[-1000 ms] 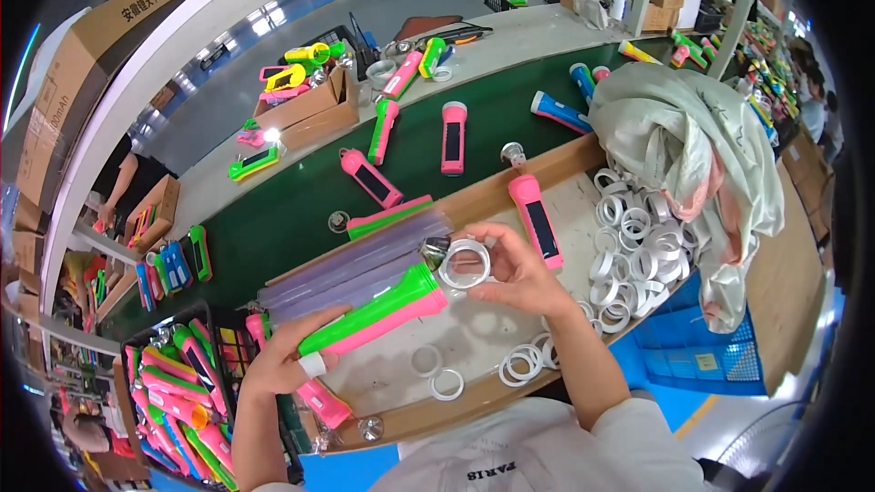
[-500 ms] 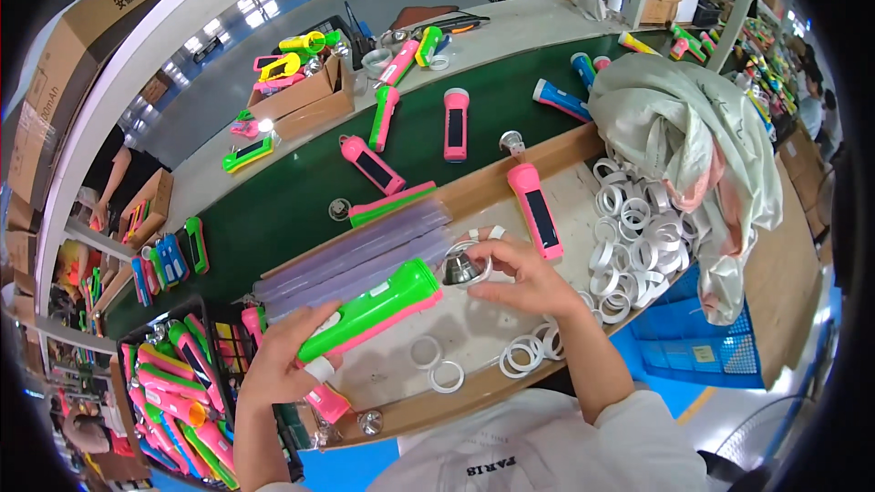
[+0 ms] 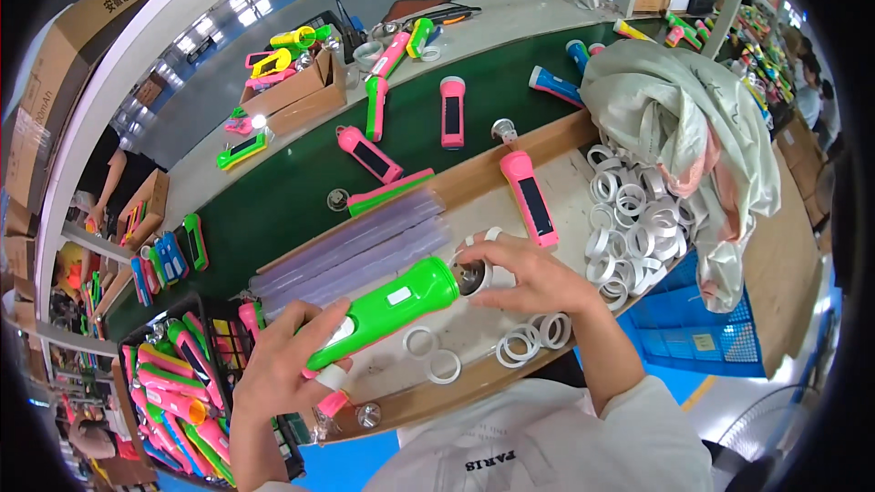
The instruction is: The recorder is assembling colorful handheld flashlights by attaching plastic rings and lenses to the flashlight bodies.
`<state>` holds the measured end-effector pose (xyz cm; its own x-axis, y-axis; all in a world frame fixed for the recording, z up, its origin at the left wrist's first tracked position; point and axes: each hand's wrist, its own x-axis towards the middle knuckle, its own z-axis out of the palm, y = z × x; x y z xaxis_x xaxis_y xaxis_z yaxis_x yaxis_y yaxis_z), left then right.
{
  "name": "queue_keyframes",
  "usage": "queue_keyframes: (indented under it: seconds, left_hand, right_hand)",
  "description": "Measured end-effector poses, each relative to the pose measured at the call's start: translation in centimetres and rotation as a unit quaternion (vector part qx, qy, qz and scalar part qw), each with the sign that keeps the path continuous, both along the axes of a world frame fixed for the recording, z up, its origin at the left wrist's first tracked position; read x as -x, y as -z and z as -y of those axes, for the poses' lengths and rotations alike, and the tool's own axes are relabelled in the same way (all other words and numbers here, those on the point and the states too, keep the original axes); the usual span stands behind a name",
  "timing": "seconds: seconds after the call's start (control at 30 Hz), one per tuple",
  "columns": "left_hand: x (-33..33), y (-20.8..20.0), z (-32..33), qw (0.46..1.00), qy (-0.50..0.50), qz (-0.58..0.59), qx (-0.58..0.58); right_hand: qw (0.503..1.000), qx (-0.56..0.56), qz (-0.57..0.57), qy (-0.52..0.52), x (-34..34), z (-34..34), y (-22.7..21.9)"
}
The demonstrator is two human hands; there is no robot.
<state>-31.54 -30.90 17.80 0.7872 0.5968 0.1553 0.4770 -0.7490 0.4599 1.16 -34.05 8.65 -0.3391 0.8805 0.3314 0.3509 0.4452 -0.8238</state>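
Note:
My left hand (image 3: 284,360) is wrapped round the rear of a green and pink flashlight body (image 3: 401,305), tilted with its wide end up to the right. A pale switch and a small white panel show on its green side. In my right hand (image 3: 542,282), a metal reflector (image 3: 473,279) is pinched by the fingertips together with a white ring (image 3: 500,280). The reflector is right at the flashlight's wide end; whether they touch I cannot tell. Below lie two loose white rings (image 3: 444,366). Beyond my right hand rests a pink flashlight (image 3: 529,199) with a dark panel.
White rings (image 3: 629,232) are heaped on the right beside a pale sack (image 3: 679,137). Clear plastic sleeves (image 3: 355,251) lie at the tray's left. A black crate (image 3: 232,323) of flashlights stands left. Across the green belt (image 3: 264,210) are more flashlights. A blue basket (image 3: 697,328) sits right.
The flashlight body has rolled to show more of its green side and moved slightly right. My right hand has turned the reflector and brought it against or close to the wide end.

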Motion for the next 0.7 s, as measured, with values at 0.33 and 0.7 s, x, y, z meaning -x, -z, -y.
queue_keyframes:
  seconds: [0.33,0.7]
  left_hand:
    - [-2.3,4.9,0.7,0.926,0.083,0.13,0.345]
    - [-8.0,6.8,0.5,0.943,0.136,-0.12,-0.278]
  right_hand:
    - [0.985,-0.034,-0.11,-0.128,1.6,2.3,1.3]
    - [0.719,0.506,-0.454,0.146,3.2,-0.1,6.4]
